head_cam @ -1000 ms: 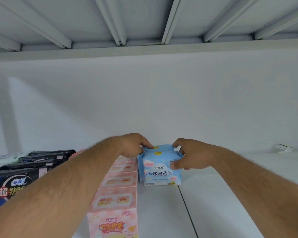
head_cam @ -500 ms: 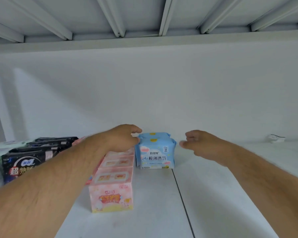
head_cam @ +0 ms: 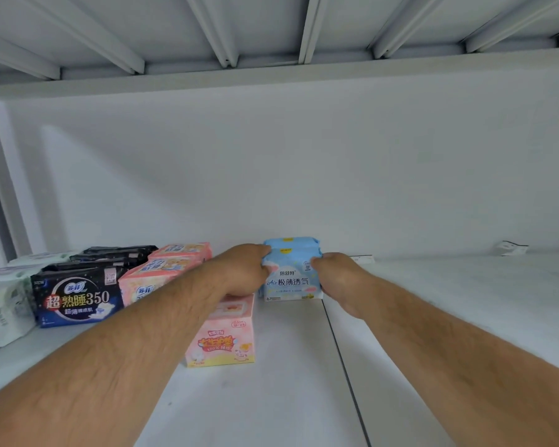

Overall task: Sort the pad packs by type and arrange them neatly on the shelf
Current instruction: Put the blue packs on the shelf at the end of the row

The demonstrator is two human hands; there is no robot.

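Both hands hold the blue pack (head_cam: 291,275), one on each side. The left hand (head_cam: 243,271) curls its fingers around the pack's left edge, and the right hand (head_cam: 335,275) pinches its right edge. Holding it from both sides probably helps keep the soft pack straight while it is lined up. The blue pack stands far back on the white shelf (head_cam: 433,304), close to the back wall, with what looks like one more blue pack behind it. Just to its left runs a row of pink packs (head_cam: 221,341) coming toward the near edge. Further left sit the peach packs (head_cam: 162,269), then the black packs (head_cam: 78,300), then the pale green packs (head_cam: 4,304), so each kind has its own row. Half a second ago the right hand was off the pack and hung open beside it; now it grips again.
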